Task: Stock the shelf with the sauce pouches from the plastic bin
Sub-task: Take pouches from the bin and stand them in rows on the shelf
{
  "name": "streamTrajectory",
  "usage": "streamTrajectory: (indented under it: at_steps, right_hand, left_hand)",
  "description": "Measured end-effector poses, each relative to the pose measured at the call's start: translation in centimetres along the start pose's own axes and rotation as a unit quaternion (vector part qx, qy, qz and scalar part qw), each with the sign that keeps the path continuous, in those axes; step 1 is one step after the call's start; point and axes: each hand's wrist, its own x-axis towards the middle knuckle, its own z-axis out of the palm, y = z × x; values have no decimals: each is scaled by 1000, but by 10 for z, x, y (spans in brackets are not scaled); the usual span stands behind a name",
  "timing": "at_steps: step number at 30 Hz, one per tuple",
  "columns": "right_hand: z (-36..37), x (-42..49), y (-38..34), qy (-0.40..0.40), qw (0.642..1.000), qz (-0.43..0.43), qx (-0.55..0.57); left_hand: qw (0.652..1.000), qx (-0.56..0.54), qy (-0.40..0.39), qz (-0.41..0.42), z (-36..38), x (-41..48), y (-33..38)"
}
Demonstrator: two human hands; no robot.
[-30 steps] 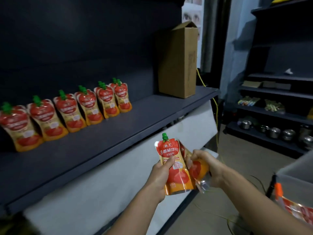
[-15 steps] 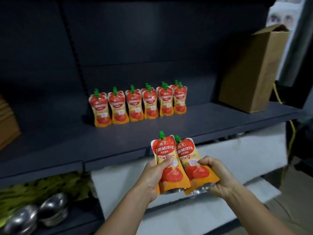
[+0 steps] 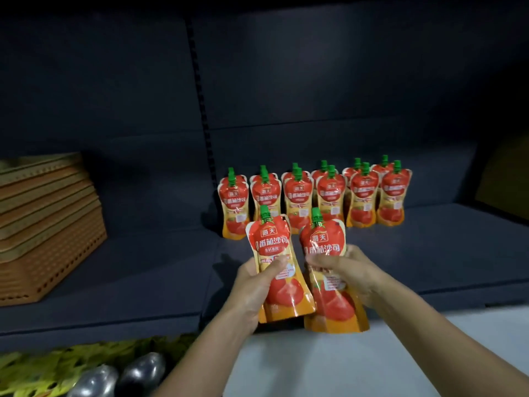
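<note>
Both held pouches have risen over the dark shelf [image 3: 143,276] and parted, the left hand [image 3: 252,285] gripping one tomato sauce pouch [image 3: 272,242] and the right hand [image 3: 353,277] clasping a second pouch [image 3: 335,308], just before what seem twelve standing pouches [image 3: 363,196] in two rows of six.

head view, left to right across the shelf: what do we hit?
Stack of orange perforated plastic baskets → red-and-orange green-capped sauce pouch in the left hand → matching sauce pouch in the right hand → dim brown cardboard box at the right edge. Standing pouch row skipped: it overlaps the held pair.
</note>
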Motion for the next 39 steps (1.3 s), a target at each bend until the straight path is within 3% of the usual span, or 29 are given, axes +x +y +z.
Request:
streamTrajectory:
  at_steps: [6, 15, 20, 25, 39]
  right_hand:
    - [30, 77, -14, 48, 996, -59, 49]
    - [54, 145, -20, 41, 997, -65, 29]
    - [44, 153, -38, -15, 995, -44, -88]
    - [28, 147, -60, -34, 967, -55, -248]
    - [48, 188, -67, 0, 970, -89, -227]
  left_hand:
    - [998, 13, 27, 47, -49, 78, 18]
    - [994, 45, -14, 103, -89, 139, 29]
    - [985, 81, -39, 145, -105, 155, 43]
    - [962, 173, -76, 196, -120, 165, 81]
    - [960, 181, -32, 211, -122, 201, 83]
